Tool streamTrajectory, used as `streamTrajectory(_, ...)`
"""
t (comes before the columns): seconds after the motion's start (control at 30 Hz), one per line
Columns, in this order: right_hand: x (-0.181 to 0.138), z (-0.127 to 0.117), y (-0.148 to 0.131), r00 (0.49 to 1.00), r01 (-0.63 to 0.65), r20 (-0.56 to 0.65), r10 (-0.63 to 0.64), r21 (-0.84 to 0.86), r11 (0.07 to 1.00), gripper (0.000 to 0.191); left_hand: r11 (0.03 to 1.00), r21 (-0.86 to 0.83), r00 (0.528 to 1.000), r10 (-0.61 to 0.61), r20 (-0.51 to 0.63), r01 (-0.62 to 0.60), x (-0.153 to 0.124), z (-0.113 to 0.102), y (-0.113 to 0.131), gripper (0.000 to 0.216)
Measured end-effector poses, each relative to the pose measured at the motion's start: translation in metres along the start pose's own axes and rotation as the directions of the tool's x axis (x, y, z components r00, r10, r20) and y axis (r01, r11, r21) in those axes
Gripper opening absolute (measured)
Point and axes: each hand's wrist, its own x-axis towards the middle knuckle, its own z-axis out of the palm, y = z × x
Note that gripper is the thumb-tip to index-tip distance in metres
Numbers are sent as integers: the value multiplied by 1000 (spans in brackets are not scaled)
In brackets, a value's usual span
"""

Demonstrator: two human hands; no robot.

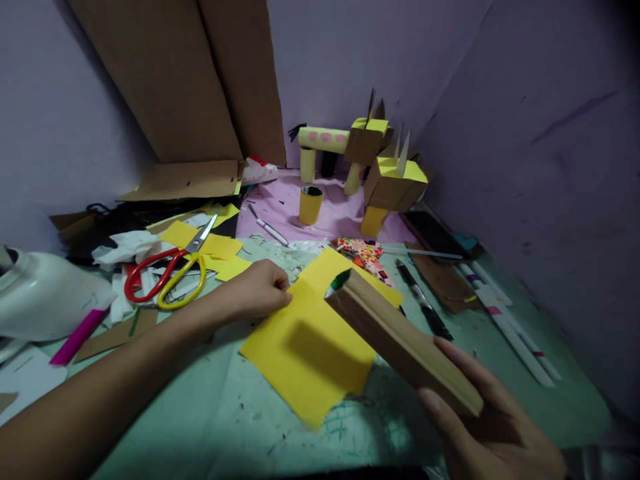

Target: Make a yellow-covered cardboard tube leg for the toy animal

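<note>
My right hand (493, 427) grips the near end of a long, narrow brown cardboard box (400, 333), with thumb on one side and fingers on the other. Its far end is open and shows green inside. The box is held tilted above a sheet of yellow paper (280, 347) and casts a shadow on it. At the sheet's left edge my left hand (263, 288) is closed, with the thumb against the paper; its other fingertips are hidden. Another yellow piece (327, 263) lies just behind the sheet.
Left are scissors (194, 245), paper scraps (135, 247) and a white jug (45, 293). Cardboard animal figures (325, 139) and a yellow tube (311, 207) stand on pink cloth behind. A paintbrush (423, 300) and white sticks (510, 333) lie right.
</note>
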Motion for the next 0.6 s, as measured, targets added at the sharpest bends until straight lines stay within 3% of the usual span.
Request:
streamTrajectory(0.1,4,13,-12,982,139,118,-150,99,985,35,974,-182,987,-118,110,137,-10,7,-7,7)
streamTrajectory(0.27,10,33,-21,854,366,289,-434,261,893,36,896,-403,980,-137,145,186,-21,6,-19,20)
streamTrajectory(0.37,9,37,-17,797,397,367,-479,279,875,36,859,-476,981,-140,138,189,-25,0,-26,24)
streamTrajectory(0.6,-1,34,-9,788,406,416,-454,205,891,36,857,-493,983,-71,169,147,-32,0,-31,23)
